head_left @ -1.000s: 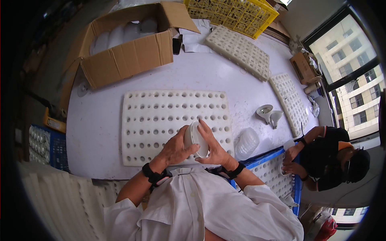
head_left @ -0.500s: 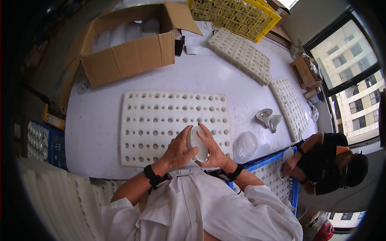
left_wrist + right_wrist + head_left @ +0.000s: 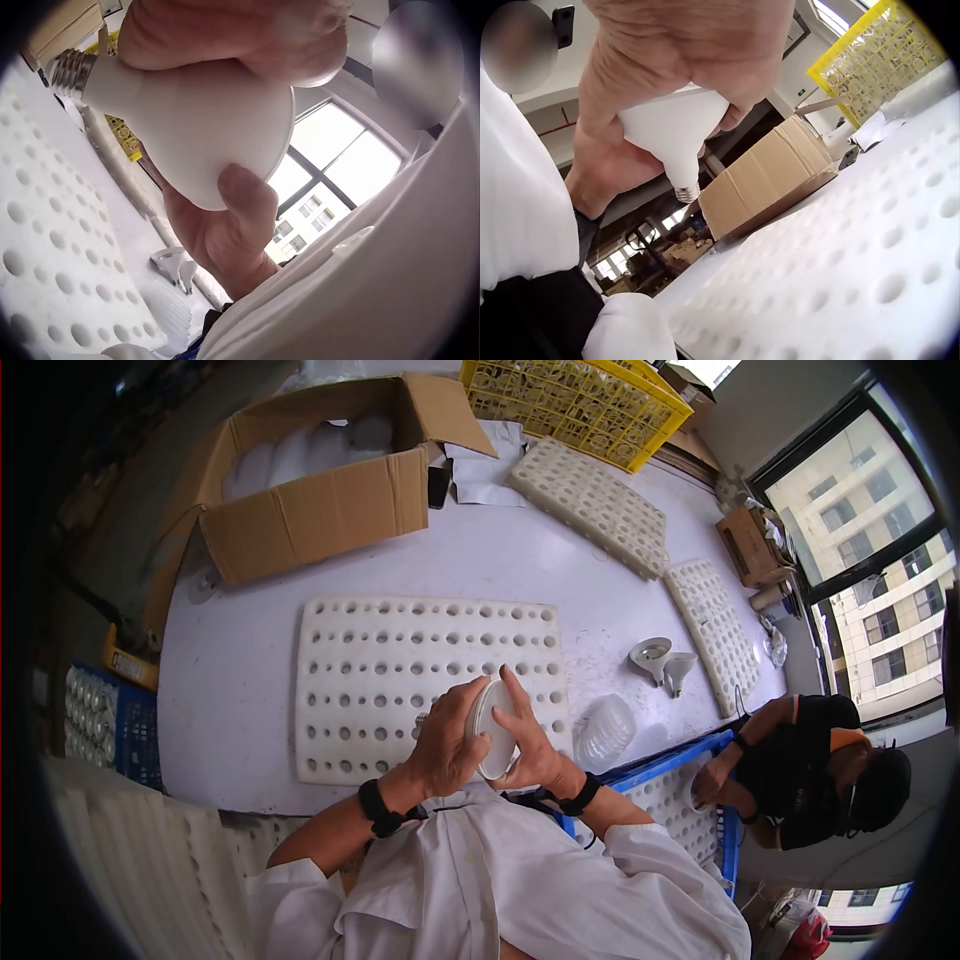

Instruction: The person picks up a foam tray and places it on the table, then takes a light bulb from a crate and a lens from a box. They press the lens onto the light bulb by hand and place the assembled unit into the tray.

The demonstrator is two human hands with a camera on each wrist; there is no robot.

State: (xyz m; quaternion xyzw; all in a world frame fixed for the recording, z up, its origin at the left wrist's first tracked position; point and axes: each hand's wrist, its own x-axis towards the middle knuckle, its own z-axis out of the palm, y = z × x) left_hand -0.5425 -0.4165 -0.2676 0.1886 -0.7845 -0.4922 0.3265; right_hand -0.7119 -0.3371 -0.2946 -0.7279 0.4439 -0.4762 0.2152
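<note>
A white reflector light bulb is held between both hands above the near edge of a white foam tray with rows of round holes. Its broad round face turns toward the right hand, and its metal screw base points away over the foam in the left wrist view. The left hand grips the bulb's body from the left, thumb near the rim. Curled around the rim from the other side, the right hand has its thumb and fingers on the edge; its palm hides part of the bulb in the right wrist view.
Two reflector bulbs and a ribbed clear plastic piece lie right of the tray. An open cardboard box, more foam trays and a yellow crate stand farther back. Another person works at a blue crate.
Both hands keep hold of the bulb and tilt it slightly, with small finger shifts; its screw base now shows beside the left hand. The head view has shifted a little.
</note>
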